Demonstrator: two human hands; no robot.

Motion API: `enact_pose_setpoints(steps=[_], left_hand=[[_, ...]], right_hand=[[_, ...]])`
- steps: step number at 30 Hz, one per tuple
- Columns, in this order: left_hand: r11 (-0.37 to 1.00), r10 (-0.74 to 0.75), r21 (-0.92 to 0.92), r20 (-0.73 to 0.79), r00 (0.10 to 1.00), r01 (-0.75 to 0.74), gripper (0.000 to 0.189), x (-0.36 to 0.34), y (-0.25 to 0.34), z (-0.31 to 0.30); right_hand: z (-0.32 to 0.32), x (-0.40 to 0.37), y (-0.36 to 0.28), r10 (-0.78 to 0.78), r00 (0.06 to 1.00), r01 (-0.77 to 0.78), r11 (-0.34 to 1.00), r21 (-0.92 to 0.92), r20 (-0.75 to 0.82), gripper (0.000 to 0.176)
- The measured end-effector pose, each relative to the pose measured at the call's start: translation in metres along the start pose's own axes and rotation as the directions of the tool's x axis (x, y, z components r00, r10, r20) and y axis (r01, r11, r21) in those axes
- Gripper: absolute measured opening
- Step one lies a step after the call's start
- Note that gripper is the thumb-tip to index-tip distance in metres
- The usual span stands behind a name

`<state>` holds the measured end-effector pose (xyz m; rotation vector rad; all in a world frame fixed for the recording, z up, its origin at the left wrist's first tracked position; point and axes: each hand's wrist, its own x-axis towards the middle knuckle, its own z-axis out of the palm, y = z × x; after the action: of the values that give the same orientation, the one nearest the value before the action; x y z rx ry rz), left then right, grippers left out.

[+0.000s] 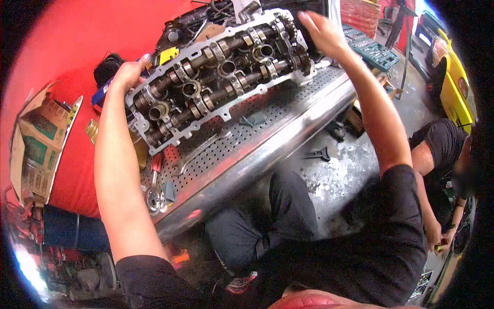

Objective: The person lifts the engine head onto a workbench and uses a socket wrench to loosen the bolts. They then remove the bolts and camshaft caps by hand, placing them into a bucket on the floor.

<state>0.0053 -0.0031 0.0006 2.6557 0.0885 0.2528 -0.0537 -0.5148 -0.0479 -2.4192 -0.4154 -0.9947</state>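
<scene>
A metal cylinder head (226, 77) with two camshafts is tilted above a perforated metal bench (206, 147). My left hand (132, 73) is closed on its left end, thumb on top and the other fingers mostly hidden. At the right end, by the chain gears, my right hand (323, 33) has its visible fingers stretched out beside the gears; whether it touches the part is unclear. On the bench in front lie a silver wrench (198, 153) and a ratchet with a red part (155, 180).
A socket set in a green case (373, 49) lies at the back right. Behind the cylinder head are dark engine parts (177, 32). A cardboard box (43, 147) stands at left. Another person (437, 149) sits low at the right, hands together. A dark tool (319, 154) lies on the floor.
</scene>
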Motion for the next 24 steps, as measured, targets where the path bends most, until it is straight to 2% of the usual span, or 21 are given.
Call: enact_pose_setpoints(steps=[1, 2, 3, 5, 6, 7, 9, 11, 12, 13, 15, 16, 17, 21, 23, 24], left_hand=[[0.999, 0.043, 0.025, -0.017, 0.999, -0.042, 0.078, 0.009, -0.01, 0.002], [1.0, 0.03, -0.004, -0.04, 0.999, -0.031, 0.079, 0.008, -0.011, 0.001], [1.0, 0.016, -0.003, -0.036, 0.999, -0.016, 0.079, 0.004, -0.006, -0.001], [1.0, -0.013, -0.019, -0.04, 0.999, 0.013, 0.08, -0.008, 0.002, -0.006], [0.999, -0.013, -0.035, -0.037, 0.999, 0.012, 0.08, -0.004, 0.002, -0.007], [0.999, -0.016, -0.05, -0.029, 0.999, 0.014, 0.081, 0.002, 0.0, -0.007], [0.996, -0.049, -0.078, 0.02, 0.999, 0.05, 0.081, -0.001, -0.002, -0.006], [0.995, -0.037, -0.09, 0.0, 0.999, 0.037, 0.082, -0.008, 0.003, -0.005], [0.996, -0.035, -0.081, 0.013, 0.999, 0.036, 0.082, -0.008, 0.004, -0.007], [0.997, -0.029, -0.069, 0.032, 0.999, 0.031, 0.082, -0.006, 0.006, -0.008], [0.992, -0.05, -0.109, 0.089, 0.995, 0.059, 0.083, -0.01, 0.008, -0.005], [0.993, -0.029, -0.109, 0.074, 0.997, 0.037, 0.082, -0.014, 0.009, -0.005], [0.994, -0.008, -0.112, 0.05, 0.999, 0.013, 0.081, -0.016, 0.008, -0.007], [0.999, -0.018, -0.048, -0.025, 1.0, 0.017, 0.078, 0.0, -0.001, -0.008], [0.998, -0.003, -0.06, -0.014, 1.0, 0.003, 0.077, -0.003, 0.001, -0.006], [0.997, 0.021, -0.08, 0.001, 1.0, -0.02, 0.078, -0.007, 0.002, -0.008]], right_hand=[[-0.002, 0.012, -0.008, -0.066, 0.998, 0.066, 0.998, -0.014, -0.011, 0.051], [0.016, 0.037, 0.012, -0.143, 0.989, 0.14, 0.988, -0.068, -0.044, 0.049], [-0.001, 0.041, -0.023, 0.16, 0.981, -0.141, 0.975, -0.17, 0.106, 0.058], [0.018, 0.054, -0.014, 0.028, 0.983, 0.025, 0.959, -0.282, 0.182, 0.054], [0.042, 0.06, 0.016, -0.117, 0.991, 0.127, 0.965, -0.228, 0.058, 0.047], [0.037, 0.046, 0.009, -0.138, 0.99, 0.138, 0.976, -0.167, 0.008, 0.047], [0.022, 0.006, -0.006, -0.027, 0.999, 0.031, 0.993, -0.111, 0.041, 0.046], [0.013, -0.022, -0.019, 0.048, 0.986, -0.011, 0.973, -0.23, 0.158, 0.048], [0.015, -0.024, -0.011, 0.013, 0.995, 0.01, 0.975, -0.223, 0.101, 0.048], [0.019, -0.018, -0.013, -0.007, 0.997, -0.001, 0.995, -0.098, -0.081, 0.048], [0.019, 0.018, -0.017, -0.077, 0.979, 0.046, 0.985, -0.165, -0.19, 0.047], [0.009, 0.036, -0.036, 0.088, 0.996, -0.086, 0.968, -0.237, -0.003, 0.049], [0.0, 0.051, -0.05, 0.255, 0.953, -0.19, 0.925, -0.329, 0.166, 0.052], [0.023, 0.071, -0.023, 0.031, 0.98, 0.066, 0.881, -0.469, 0.198, 0.053], [0.024, 0.05, -0.02, 0.011, 0.999, 0.0, 0.951, -0.309, 0.035, 0.054], [0.024, 0.036, -0.018, 0.018, 0.999, -0.005, 0.946, -0.325, 0.036, 0.051]])
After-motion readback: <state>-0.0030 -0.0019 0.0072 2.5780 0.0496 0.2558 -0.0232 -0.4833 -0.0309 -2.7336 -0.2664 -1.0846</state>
